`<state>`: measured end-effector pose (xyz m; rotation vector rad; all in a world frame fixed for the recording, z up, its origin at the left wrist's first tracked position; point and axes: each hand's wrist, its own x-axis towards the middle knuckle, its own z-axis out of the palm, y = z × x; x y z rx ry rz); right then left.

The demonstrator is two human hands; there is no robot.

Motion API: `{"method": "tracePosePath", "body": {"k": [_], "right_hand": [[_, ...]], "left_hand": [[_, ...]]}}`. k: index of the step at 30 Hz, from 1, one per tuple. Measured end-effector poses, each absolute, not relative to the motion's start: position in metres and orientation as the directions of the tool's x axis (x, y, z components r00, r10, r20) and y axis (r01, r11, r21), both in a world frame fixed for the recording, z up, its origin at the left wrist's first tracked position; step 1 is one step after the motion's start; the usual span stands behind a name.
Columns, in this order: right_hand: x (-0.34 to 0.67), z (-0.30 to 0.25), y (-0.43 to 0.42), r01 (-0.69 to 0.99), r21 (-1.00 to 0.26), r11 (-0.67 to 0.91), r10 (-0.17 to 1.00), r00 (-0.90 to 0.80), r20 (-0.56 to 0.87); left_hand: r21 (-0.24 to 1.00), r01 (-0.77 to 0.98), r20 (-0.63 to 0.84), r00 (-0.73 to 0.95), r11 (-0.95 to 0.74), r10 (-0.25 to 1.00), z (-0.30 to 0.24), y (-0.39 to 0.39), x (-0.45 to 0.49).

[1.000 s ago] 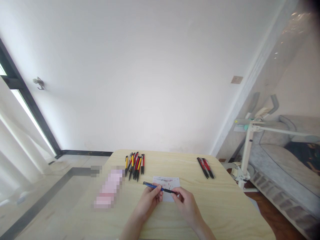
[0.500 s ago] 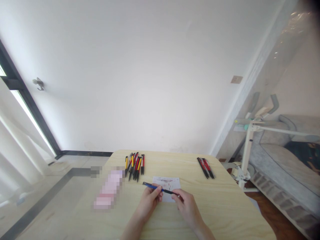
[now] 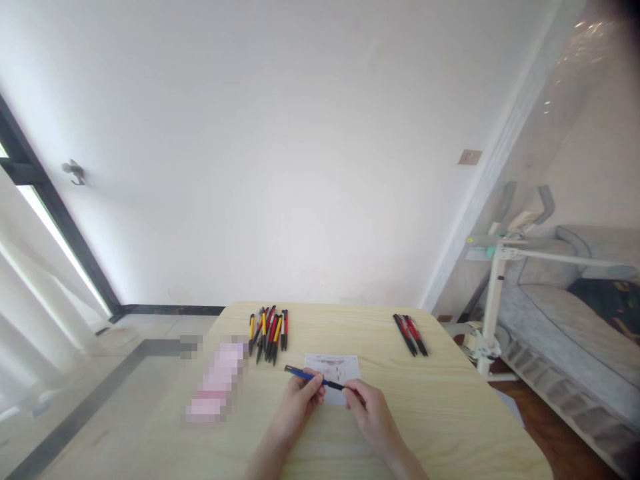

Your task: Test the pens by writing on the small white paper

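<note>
A blue pen point(image 3: 301, 373) with a black lower end is held level between both hands, above a small sheet of paper point(image 3: 345, 363) with dark and red marks. My left hand point(image 3: 300, 403) is closed round the blue barrel, thumb on top. The fingertips of my right hand point(image 3: 370, 407) pinch the black end. Farther left on the table lies a bunch of pens point(image 3: 270, 337) in yellow, red and black. A smaller group of red and black pens point(image 3: 411, 335) lies at the far right.
The pale wooden table point(image 3: 450, 413) has rounded corners and stands before a white wall point(image 3: 300, 167). A blurred-out pink item point(image 3: 220, 380) is at its left side. To the right are a white stand point(image 3: 493, 313) and a grey sofa point(image 3: 560, 320).
The view has shifted very slightly. Both hands keep their hold on the blue pen, with almost no movement.
</note>
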<state>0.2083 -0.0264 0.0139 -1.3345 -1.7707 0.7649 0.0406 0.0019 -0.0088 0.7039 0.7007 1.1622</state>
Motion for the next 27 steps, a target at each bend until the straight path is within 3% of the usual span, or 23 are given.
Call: {"method": "tracePosePath", "body": {"k": [27], "right_hand": [[0.205, -0.003, -0.026, 0.483, -0.839, 0.252, 0.968, -0.132, 0.215]], "left_hand": [[0.798, -0.550, -0.128, 0.245, 0.247, 0.961, -0.006, 0.000, 0.041]]}}
